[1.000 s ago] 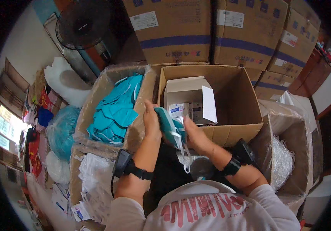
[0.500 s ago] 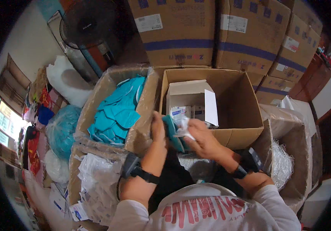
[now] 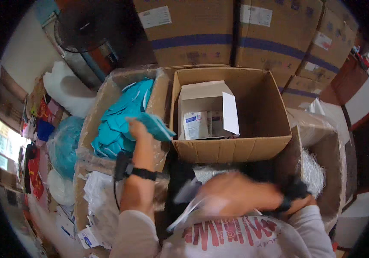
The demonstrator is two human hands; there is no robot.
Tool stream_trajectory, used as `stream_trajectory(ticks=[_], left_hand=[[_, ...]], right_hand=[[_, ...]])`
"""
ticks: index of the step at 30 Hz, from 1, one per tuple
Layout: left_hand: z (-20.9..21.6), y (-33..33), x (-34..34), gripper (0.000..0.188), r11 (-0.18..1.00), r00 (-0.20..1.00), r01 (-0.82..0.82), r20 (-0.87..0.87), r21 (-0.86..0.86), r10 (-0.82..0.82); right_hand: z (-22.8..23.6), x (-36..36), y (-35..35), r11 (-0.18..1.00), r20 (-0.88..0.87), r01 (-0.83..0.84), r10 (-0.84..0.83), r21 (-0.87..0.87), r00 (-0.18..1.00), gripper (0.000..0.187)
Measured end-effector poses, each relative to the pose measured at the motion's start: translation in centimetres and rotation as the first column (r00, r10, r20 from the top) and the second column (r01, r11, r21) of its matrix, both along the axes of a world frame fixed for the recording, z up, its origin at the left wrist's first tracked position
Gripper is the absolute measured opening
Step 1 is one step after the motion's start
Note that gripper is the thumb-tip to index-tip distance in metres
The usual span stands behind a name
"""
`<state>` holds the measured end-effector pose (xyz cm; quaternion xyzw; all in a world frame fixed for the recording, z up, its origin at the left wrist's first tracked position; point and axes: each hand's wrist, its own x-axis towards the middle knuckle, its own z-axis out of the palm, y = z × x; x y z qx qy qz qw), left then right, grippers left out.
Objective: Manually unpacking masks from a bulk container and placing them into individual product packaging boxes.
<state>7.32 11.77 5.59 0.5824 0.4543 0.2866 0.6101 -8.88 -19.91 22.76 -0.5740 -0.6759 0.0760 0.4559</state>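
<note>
My left hand (image 3: 138, 130) is closed on a teal fabric piece (image 3: 155, 127) with a pale edge, over the right side of a plastic-lined carton. A pile of similar teal pieces (image 3: 109, 131) fills that carton. Low in front of my shirt, my right hand (image 3: 223, 193) is smeared by motion. By its fingers is a blurred whitish strip (image 3: 188, 210) and a grey-white flat thing (image 3: 187, 191), too smeared to name. Ahead, an open brown carton (image 3: 231, 150) holds a smaller white box (image 3: 231, 114) with white packets (image 3: 196, 124) standing in it.
A carton with many clear and white plastic packets (image 3: 100, 193) stands at the near left. Another carton at the right holds white stringy strands (image 3: 312, 174). Stacked large cartons (image 3: 193, 26) rise behind; a black fan (image 3: 83, 28) and stuffed bags (image 3: 67, 146) are at the left.
My hands have parted. The left went left over the teal pile with a teal piece; the right came down toward my shirt, taking a whitish thing with it. The view shifted slightly.
</note>
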Motion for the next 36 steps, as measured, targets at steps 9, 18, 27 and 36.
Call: stream_trajectory(ticks=[9, 18, 27, 36], left_hand=[[3.4, 19.6, -0.9, 0.057, 0.89, 0.874, -0.359, -0.231, 0.282, 0.426], [1.5, 13.5, 3.7, 0.035, 0.622, 0.998, 0.016, 0.025, 0.783, -0.056], [0.2, -10.2, -1.4, 0.034, 0.226, 0.483, 0.704, -0.221, 0.673, -0.847], [-2.0, -10.8, -2.0, 0.03, 0.276, 0.455, 0.816, -0.269, 0.508, -0.849]], right_hand=[[-10.3, -0.2, -40.3, -0.599, 0.679, 0.692, -0.703, -0.404, -0.212, 0.023], [-12.9, 10.0, -20.1, -0.042, 0.091, 0.794, -0.996, -0.606, 0.017, 0.028], [-28.1, 23.7, 6.8, 0.273, -0.177, 0.596, -0.96, -0.755, 0.215, 0.047], [-33.0, 26.9, 7.1, 0.207, -0.178, 0.338, -0.977, -0.918, 0.115, 0.036]])
